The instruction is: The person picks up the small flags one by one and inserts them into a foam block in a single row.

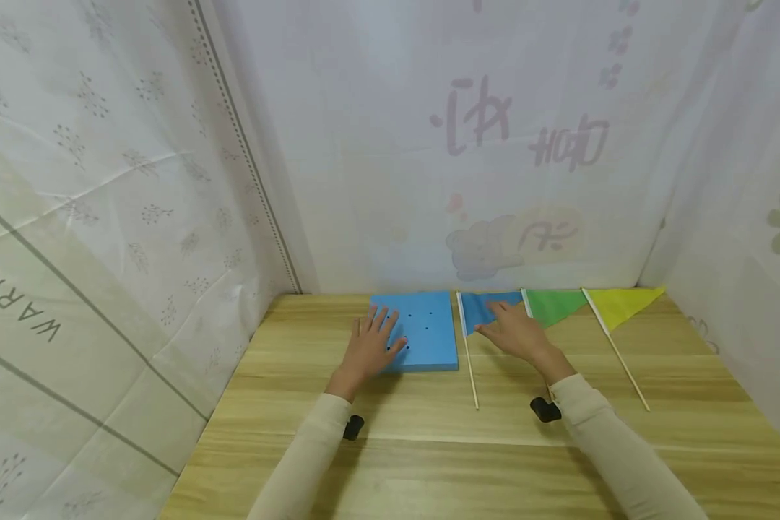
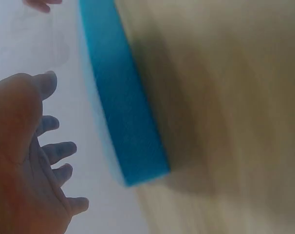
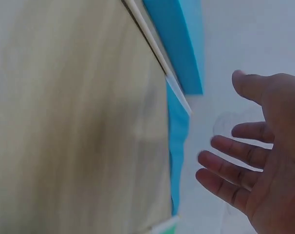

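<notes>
From the head view, the person is holding the left hand (image 1: 372,345) flat over the near left part of the blue foam block (image 1: 422,331), fingers spread apart and holding nothing. The block is lying on the wooden table (image 1: 429,448) near the back wall, and it has small dark holes in its top. The right hand (image 1: 515,331) is reaching over the blue flag (image 1: 484,309), fingers straight and loose — not gripping the stick (image 1: 469,365). A green flag (image 1: 552,305) and a yellow flag (image 1: 620,303) are lying just to the right.

The left wrist view is showing the left hand's fingers (image 2: 57,148) open and spread, with the block's thick blue edge (image 2: 125,112) close beside them. It is blurry, so I cannot tell if they are touching.

The right wrist view is showing the right hand's fingers (image 3: 235,165) open and a little apart, near the blue flag's cloth (image 3: 177,146) and its white stick (image 3: 159,61).

What could go wrong, I think: the sticks are thin and lying flat, so they could be hard to pinch — one might roll away. The block looks light, so a push could slide it.
</notes>
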{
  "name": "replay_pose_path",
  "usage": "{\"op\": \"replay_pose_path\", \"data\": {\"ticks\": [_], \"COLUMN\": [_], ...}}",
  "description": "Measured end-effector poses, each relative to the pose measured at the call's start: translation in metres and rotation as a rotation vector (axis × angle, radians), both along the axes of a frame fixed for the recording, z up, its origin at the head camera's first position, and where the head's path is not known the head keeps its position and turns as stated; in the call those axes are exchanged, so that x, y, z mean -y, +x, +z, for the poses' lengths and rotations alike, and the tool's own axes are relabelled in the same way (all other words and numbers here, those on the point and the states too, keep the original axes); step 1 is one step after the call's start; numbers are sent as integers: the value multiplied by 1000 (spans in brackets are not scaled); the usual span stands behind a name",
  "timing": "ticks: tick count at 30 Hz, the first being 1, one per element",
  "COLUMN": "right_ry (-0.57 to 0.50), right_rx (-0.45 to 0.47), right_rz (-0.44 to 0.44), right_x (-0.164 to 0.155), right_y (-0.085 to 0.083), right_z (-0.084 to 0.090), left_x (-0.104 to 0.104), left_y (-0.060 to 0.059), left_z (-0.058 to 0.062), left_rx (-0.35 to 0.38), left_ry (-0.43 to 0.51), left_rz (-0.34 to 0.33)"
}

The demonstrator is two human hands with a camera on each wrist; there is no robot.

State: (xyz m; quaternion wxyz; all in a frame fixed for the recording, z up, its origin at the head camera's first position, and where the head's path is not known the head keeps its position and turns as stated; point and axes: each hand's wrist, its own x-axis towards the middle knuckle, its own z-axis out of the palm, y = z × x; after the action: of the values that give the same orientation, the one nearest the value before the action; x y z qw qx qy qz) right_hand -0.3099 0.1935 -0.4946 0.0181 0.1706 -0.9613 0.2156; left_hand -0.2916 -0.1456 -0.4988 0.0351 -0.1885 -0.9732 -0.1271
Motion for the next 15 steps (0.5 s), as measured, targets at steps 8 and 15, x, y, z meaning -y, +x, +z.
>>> {"op": "replay_pose_path", "data": {"ticks": [8, 15], "right_ry": [-84, -47], "right_rx": [37, 76], "right_rz": [-25, -89], "right_x": [26, 42], "right_y": [11, 14], "right_z": [-22, -32], "left_x": [-13, -15], "left_y": [14, 19], "left_z": [-12, -16], "left_rx": [36, 44], "left_ry": [-23, -54], "left_rz": [-27, -25]}}
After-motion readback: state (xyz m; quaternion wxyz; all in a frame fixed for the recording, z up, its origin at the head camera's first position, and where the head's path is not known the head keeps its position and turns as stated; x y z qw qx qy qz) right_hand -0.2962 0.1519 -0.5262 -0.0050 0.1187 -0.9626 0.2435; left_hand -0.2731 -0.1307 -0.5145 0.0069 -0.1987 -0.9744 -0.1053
